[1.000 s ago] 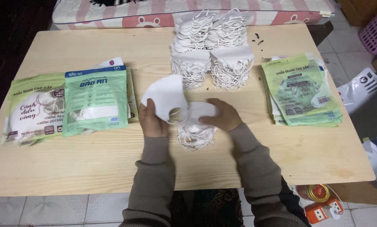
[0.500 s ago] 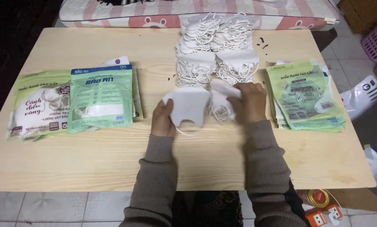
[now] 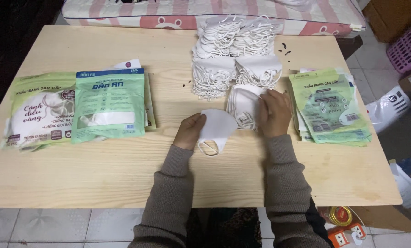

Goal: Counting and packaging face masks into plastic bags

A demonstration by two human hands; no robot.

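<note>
From the head view, I saw my left hand [image 3: 188,132] pinching one white folded fabric face mask [image 3: 216,128] above the pale wooden table [image 3: 123,170], while my right hand [image 3: 274,112] pressed flat on a small stack of white masks [image 3: 243,104]. I judged sorting underway; next needed a clean single pickup.

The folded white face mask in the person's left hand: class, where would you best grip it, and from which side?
Judging by its pose, grip the folded white face mask at its flat left edge, coming from the left as the left hand does. That leaves the ear loop hanging free below and clears the small stack of white masks under the right hand.
</note>
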